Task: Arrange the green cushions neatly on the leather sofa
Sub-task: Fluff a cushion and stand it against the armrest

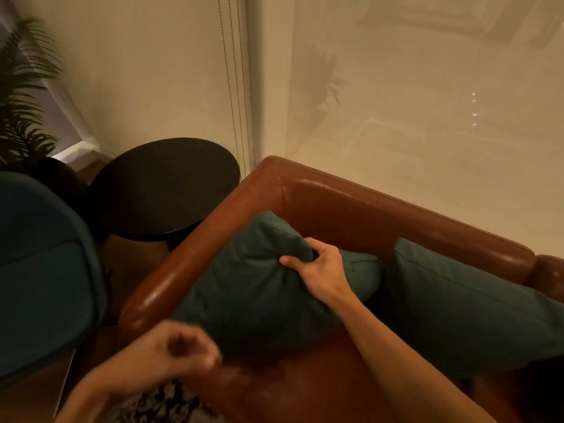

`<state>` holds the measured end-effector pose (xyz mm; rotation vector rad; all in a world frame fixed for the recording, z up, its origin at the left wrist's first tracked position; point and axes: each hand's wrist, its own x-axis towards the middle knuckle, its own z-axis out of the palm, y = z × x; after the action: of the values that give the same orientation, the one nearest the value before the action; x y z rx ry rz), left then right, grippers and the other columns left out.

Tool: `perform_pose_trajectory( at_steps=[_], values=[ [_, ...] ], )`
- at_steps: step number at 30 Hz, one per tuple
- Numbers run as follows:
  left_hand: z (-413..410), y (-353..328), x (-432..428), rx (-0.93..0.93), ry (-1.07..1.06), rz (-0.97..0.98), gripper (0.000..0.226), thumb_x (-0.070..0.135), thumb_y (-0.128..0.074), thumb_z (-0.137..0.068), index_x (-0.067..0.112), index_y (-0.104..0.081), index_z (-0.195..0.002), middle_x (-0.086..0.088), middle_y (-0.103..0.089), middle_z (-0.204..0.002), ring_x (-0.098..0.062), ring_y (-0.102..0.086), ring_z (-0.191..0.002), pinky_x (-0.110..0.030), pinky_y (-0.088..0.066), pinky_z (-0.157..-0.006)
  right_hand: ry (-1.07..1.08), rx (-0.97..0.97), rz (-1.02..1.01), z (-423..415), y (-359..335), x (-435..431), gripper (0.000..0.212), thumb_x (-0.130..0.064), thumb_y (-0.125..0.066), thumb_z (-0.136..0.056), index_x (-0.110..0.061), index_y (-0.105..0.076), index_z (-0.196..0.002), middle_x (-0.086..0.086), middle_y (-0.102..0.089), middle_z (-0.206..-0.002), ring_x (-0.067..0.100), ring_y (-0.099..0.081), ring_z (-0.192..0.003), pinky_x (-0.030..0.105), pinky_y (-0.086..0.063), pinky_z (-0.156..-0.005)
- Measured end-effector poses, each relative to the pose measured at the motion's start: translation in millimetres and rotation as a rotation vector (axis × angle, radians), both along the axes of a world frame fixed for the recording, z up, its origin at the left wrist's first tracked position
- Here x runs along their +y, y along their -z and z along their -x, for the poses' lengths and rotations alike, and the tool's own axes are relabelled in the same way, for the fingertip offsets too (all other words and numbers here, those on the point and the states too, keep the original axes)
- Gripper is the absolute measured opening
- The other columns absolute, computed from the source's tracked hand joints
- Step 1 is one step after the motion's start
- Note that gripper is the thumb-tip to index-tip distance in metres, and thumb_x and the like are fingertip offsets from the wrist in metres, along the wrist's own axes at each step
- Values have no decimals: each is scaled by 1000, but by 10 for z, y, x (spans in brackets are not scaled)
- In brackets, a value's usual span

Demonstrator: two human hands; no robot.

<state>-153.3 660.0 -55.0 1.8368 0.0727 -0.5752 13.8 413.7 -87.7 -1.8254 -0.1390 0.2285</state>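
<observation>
A brown leather sofa point(351, 196) fills the lower right, seen from its left corner. One green cushion point(244, 285) leans in that corner against the armrest. My right hand point(317, 267) grips its top edge, fingers dug into the fabric. A second green cushion point(457, 303) lies to the right along the backrest, touching the first. My left hand point(180, 352) hovers blurred at the first cushion's lower left edge, its fingers curled and holding nothing that I can see.
A round dark side table point(164, 184) stands beside the sofa's armrest. A teal upholstered chair point(42, 270) sits at the left. A potted palm point(21, 96) is in the far left corner. Blind cords point(238, 102) hang along the cream wall.
</observation>
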Motion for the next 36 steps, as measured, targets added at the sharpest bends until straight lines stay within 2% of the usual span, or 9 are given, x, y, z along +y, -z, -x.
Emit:
perform_pose_trajectory(
  at_steps=[4, 9, 15, 18, 21, 24, 28, 32, 36],
  values=[
    [-454, -33, -233, -536, -551, -176, 54, 45, -92, -55, 19, -68, -96, 2, -68, -97, -7, -65, -90, -19, -51, -81, -88, -68, 139, 155, -7, 118, 30, -40, -85, -61, -37, -75, -90, -17, -76, -85, 1, -69, -87, 38, -55, -86],
    [-757, 150, -432, -453, -382, -324, 112, 52, -93, -44, 35, -41, -142, 16, -52, -134, 1, -52, -122, -26, -44, -103, -199, -189, 246, 345, 73, 192, 20, -27, -82, -69, -31, -75, -87, -22, -70, -71, -5, -66, -76, 12, -46, -68],
    [-697, 265, -428, -468, -427, -226, 44, 28, -92, -61, 27, -74, -102, 13, -77, -96, -1, -71, -93, -35, -58, -87, -260, -186, 261, 296, 50, 146, 36, -37, -85, -67, -32, -74, -100, -15, -76, -94, -2, -67, -92, 21, -51, -84],
    [-620, 317, -434, -511, -470, -187, 32, 18, -86, -71, 27, -75, -100, 15, -77, -96, -2, -71, -92, -34, -58, -87, -270, -106, 126, 201, 13, 62, 31, -24, -85, -72, -36, -74, -98, -14, -74, -103, -2, -66, -102, 19, -50, -93],
    [-557, 378, -417, -559, -570, -170, 33, 12, -86, -71, 39, -75, -86, 22, -75, -88, 2, -71, -85, -21, -57, -79, -7, -44, 67, 75, 190, -103, 22, -38, -84, -71, -45, -73, -89, -8, -68, -117, 6, -61, -115, 28, -46, -102],
    [-521, 456, -388, -576, -658, -83, 40, 20, -89, -67, 54, -72, -83, 21, -75, -87, -3, -72, -86, -20, -57, -80, 311, 413, 74, 24, 469, -301, 87, -82, -73, -49, -45, -55, -126, 6, -45, -147, 29, -44, -135, 53, -40, -109],
    [-451, 503, -438, -629, -694, -33, 34, 12, -86, -70, 39, -76, -86, 15, -77, -90, -7, -73, -88, -20, -56, -81, 273, 1068, -271, 157, 661, -322, 138, -89, -71, -41, -39, -9, -154, 9, -15, -164, 48, -20, -144, 85, -20, -96],
    [-431, 442, -583, -682, -693, 16, 34, -6, -79, -71, 22, -72, -90, 19, -76, -88, -1, -72, -84, -13, -53, -77, 341, 1031, -342, 143, 764, -60, 145, -90, -73, -24, -51, -11, -150, 3, -22, -163, 46, -27, -143, 90, -16, -83],
    [-456, 464, -492, -712, -763, 57, 40, -15, -77, -70, 20, -70, -90, 26, -74, -87, 3, -71, -85, -11, -52, -79, 315, 818, -434, 13, 639, 173, 117, -85, -71, -48, -58, -13, -146, -3, -32, -158, 38, -42, -137, 82, -29, -94]
  ],
)
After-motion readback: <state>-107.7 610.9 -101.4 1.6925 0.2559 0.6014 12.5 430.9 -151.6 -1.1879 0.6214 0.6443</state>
